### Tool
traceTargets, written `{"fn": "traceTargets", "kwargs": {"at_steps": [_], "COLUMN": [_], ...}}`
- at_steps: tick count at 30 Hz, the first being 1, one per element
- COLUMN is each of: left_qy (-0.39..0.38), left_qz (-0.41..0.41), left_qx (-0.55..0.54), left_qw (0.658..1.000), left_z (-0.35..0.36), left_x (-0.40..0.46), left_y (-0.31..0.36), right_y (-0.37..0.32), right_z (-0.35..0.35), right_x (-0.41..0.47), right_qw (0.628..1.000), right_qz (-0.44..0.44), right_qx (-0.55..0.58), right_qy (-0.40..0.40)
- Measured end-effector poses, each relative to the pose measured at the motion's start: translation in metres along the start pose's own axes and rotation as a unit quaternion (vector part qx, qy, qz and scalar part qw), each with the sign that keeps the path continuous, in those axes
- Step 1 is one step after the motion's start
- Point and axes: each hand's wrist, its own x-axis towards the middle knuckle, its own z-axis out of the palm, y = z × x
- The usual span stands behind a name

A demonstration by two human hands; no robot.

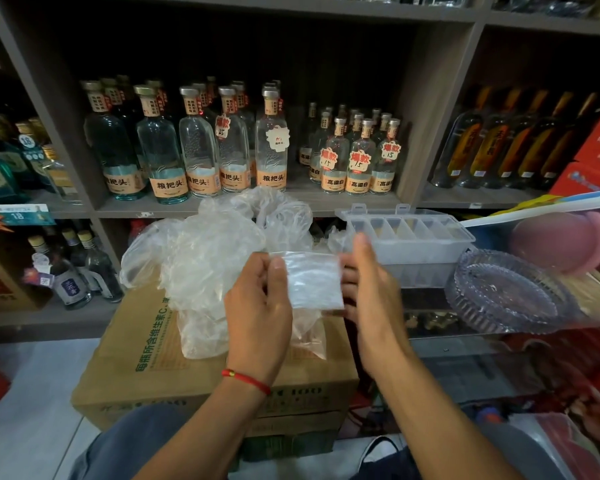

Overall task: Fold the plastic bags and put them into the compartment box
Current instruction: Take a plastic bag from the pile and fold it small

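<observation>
Left grip (260, 299), cardboard box (146, 358), bottle shelves (326, 204).

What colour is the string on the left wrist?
Red, with a small bead or knot on it. The wrist string shows clearly in the head view, the only one.
</observation>
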Motion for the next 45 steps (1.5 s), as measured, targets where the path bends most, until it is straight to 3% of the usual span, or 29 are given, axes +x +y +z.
{"fn": "traceTargets", "kwargs": {"at_steps": [2, 6, 11, 18, 24, 30, 33, 41, 45], "left_qy": [-0.017, -0.013, -0.012, -0.001, -0.062, -0.164, -0.169, -0.119, -0.153], "left_qz": [0.013, 0.005, -0.029, -0.020, -0.063, -0.136, -0.168, -0.151, -0.168], "left_qx": [0.011, -0.009, -0.075, -0.063, -0.078, -0.162, -0.177, -0.128, -0.146], "left_qw": [1.000, 1.000, 0.997, 0.998, 0.993, 0.964, 0.955, 0.973, 0.963], "left_z": [0.007, 0.013, 0.012, 0.009, 0.010, 0.007, 0.009, 0.007, 0.006], "left_x": [-0.008, -0.014, -0.010, -0.006, -0.008, -0.004, -0.002, 0.001, 0.002], "left_y": [0.003, 0.006, 0.007, 0.004, -0.001, -0.001, -0.003, -0.008, -0.007], "right_y": [0.002, 0.005, 0.010, 0.010, 0.003, 0.001, 0.001, 0.001, -0.001], "right_z": [0.012, 0.021, 0.013, -0.003, -0.010, -0.017, -0.021, -0.034, -0.035], "right_x": [-0.006, -0.008, -0.006, 0.007, 0.008, 0.009, 0.010, 0.008, 0.009], "right_qw": [0.998, 0.999, 0.995, 0.992, 0.994, 0.998, 0.998, 0.996, 0.987], "right_qz": [0.019, -0.022, -0.084, -0.091, 0.002, -0.047, -0.057, -0.034, 0.034], "right_qx": [-0.010, 0.013, 0.043, -0.001, 0.009, -0.014, -0.028, -0.022, 0.086], "right_qy": [-0.063, 0.021, 0.038, 0.091, -0.113, -0.046, -0.029, -0.085, -0.134]}}
